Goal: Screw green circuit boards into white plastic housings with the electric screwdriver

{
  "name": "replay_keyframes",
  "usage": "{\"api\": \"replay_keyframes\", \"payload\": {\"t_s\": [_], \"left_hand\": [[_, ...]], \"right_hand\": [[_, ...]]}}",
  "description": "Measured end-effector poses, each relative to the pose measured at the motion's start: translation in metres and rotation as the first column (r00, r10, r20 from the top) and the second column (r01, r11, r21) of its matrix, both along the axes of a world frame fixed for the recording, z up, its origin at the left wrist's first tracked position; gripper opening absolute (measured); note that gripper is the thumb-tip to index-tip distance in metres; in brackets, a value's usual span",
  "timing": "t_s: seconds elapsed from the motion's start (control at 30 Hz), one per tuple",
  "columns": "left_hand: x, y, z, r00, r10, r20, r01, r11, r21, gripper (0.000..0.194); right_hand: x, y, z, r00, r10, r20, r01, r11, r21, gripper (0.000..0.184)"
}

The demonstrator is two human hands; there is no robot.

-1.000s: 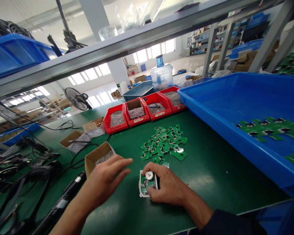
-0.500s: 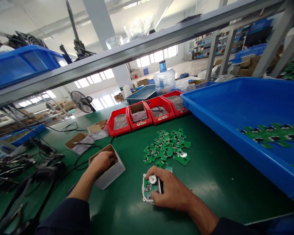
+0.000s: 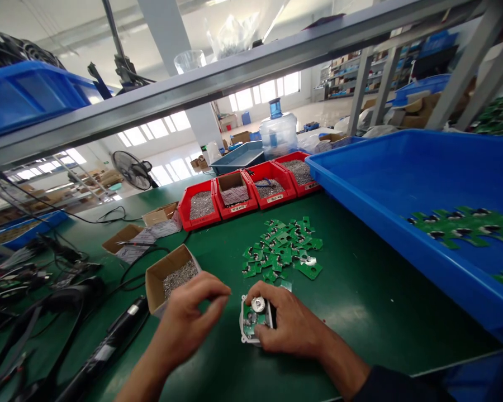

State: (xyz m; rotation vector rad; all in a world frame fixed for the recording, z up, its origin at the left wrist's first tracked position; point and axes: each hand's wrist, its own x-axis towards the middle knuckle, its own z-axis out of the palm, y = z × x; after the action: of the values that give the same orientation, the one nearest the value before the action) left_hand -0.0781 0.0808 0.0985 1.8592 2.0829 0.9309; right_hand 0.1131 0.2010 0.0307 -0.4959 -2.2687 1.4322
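We see a small pale housing with a thin raised rim and lugs at its corners on the left side. Inside it sits a green circuit board, with a round, shiny metal part towards the far end and smaller components beside it, too small for us to name. Its open side faces up at us, and its long axis seems to run from the tabletop's near edge towards the far one, though a hand covers the right side. It is low over or on the tabletop, a little in from the near edge; we cannot tell whether it touches.

The right hand grips the housing from the right, fingers part-open around it: the forefinger curls over the far end beside the metal part, the thumb presses nearer us. The left hand hangs to the left, apart from the housing, thumb and forefinger tips nearly meeting; we cannot tell whether they pinch anything.

Beyond the left hand stands a cardboard box of small metal pieces. Loose green boards lie heaped towards the far edge, before four red bins. A blue tray fills the tabletop's right side.
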Motion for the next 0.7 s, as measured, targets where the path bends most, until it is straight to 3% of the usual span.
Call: {"api": "replay_keyframes", "payload": {"t_s": [0.07, 0.17, 0.37, 0.57, 0.7], "left_hand": [[0.030, -0.003, -0.003, 0.989, -0.150, -0.009, 0.150, 0.989, -0.012, 0.016], [0.048, -0.004, -0.008, 0.981, -0.192, -0.041, 0.190, 0.981, -0.051, 0.016], [0.043, -0.001, -0.007, 0.981, -0.176, -0.078, 0.159, 0.969, -0.187, 0.015], [0.048, 0.001, -0.005, 0.978, -0.172, -0.117, 0.146, 0.969, -0.201, 0.017], [0.051, 0.003, -0.004, 0.933, -0.224, -0.282, 0.169, 0.964, -0.206, 0.018]], "right_hand": [[-0.001, 0.000, -0.001, 1.000, -0.002, -0.023, 0.002, 1.000, 0.014, 0.037], [-0.002, -0.001, -0.003, 0.999, 0.002, -0.054, 0.000, 1.000, 0.030, 0.036], [-0.001, -0.001, -0.005, 0.997, -0.003, -0.075, 0.006, 0.999, 0.042, 0.035], [-0.001, -0.002, -0.005, 0.997, -0.002, -0.076, 0.005, 0.999, 0.041, 0.032], [-0.001, -0.002, -0.007, 0.997, -0.005, -0.080, 0.008, 0.999, 0.041, 0.033]]}}
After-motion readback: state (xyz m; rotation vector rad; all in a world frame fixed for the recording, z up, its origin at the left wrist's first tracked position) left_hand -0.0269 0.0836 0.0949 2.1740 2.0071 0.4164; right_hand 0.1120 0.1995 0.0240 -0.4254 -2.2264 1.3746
